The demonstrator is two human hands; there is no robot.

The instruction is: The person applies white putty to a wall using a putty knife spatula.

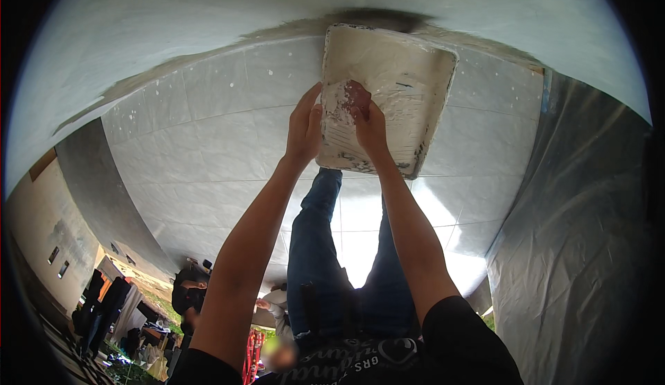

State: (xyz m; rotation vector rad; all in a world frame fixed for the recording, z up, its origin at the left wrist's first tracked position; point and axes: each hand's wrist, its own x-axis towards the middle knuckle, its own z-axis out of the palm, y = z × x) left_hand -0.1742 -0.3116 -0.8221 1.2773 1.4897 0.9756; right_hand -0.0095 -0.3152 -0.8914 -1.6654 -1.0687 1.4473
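Observation:
A shallow rectangular paint tray (433,108), coated with cream-coloured paint, is held out in front of me near the wall. My left hand (303,128) has the tray's left side in its grip, the fingers partly hidden by the rim. Over the tray, my right hand (372,132) is closed around a paint-crusted tool with a dark red part (358,97). A pale, speckled end of that tool lies toward the tray's left edge. Its exact kind cannot be made out. Dark smudges and ridges show on the tray's lower part.
A pale wall (277,0) curves across the top, darker along its bottom. Grey floor tiles (201,142) carry white paint specks. Plastic sheeting (568,260) hangs at the right. Lower left, a person in black (185,291) and another person (280,316) are near piled goods (131,316).

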